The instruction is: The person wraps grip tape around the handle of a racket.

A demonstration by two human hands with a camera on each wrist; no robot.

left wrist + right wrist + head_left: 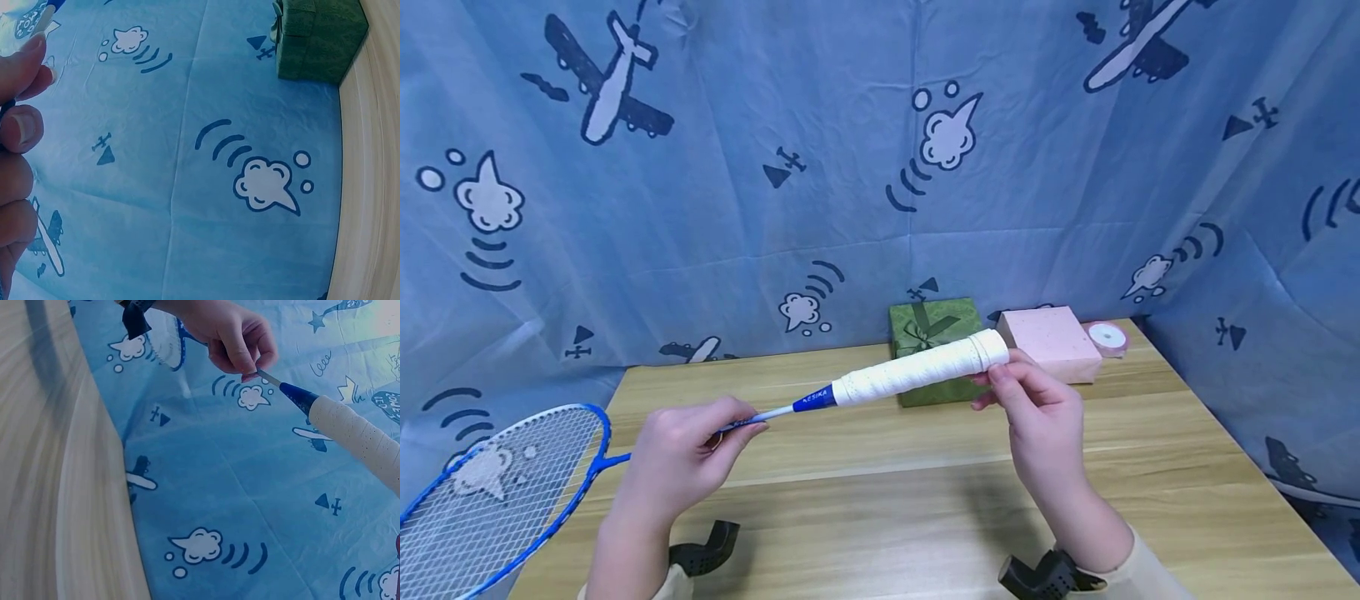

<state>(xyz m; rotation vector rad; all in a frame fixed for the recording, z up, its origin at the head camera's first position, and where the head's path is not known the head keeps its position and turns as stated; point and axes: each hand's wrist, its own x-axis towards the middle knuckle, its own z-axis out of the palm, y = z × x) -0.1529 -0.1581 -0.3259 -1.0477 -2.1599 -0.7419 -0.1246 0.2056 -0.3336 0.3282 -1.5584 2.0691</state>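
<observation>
A blue badminton racket [814,397] is held up above the table, its strung head at the far left and its white-wrapped handle [917,371] toward the right. My left hand [681,454] pinches the thin shaft between thumb and fingers. At the butt end of the handle, my right hand [1037,408] pinches the white wrap with thumb and fingertips. The right wrist view shows the left hand [240,340] on the shaft beside the blue cone [298,397]. In the left wrist view only part of the left hand [19,131] shows.
On the wooden table [880,500], a green gift box [936,325] with a ribbon stands at the back, partly behind the handle. Right of it are a pink box [1052,337] and a white-and-pink ribbon spool [1107,337]. A blue patterned curtain [850,167] hangs behind.
</observation>
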